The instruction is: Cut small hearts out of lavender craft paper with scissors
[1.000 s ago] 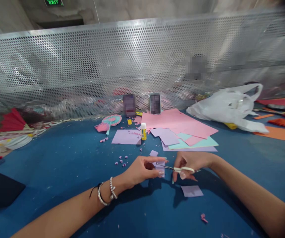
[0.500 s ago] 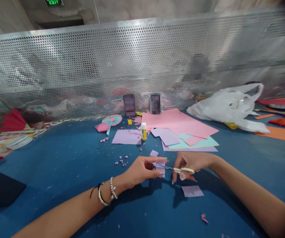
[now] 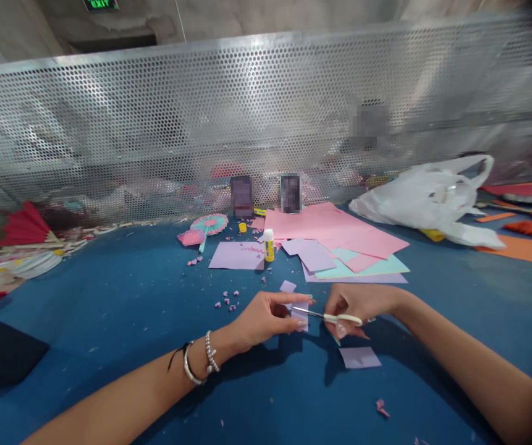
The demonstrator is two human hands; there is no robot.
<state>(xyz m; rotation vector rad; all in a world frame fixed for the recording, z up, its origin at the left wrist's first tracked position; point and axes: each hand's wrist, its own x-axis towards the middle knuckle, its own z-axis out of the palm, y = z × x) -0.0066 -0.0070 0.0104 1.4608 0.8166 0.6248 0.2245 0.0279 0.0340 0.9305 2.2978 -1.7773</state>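
My left hand (image 3: 266, 318) pinches a small lilac paper piece (image 3: 299, 314) between thumb and fingers, just above the blue table (image 3: 108, 321). My right hand (image 3: 356, 307) grips small scissors with pale handles (image 3: 335, 317); their blades point left into the lilac piece. A cut lilac square (image 3: 359, 356) lies on the table below my right hand. Another lilac scrap (image 3: 287, 286) sits just beyond my left fingers.
A glue stick (image 3: 268, 245) stands beside a lilac sheet (image 3: 236, 255). Pink, teal and lilac sheets (image 3: 340, 244) are stacked behind my hands. A white plastic bag (image 3: 427, 198) lies far right, orange paper (image 3: 520, 249) beyond it. A perforated metal screen (image 3: 247, 123) closes the back.
Almost nothing has moved; both hands stay in place with the scissors at the lilac piece, and my right fingers have closed in slightly.
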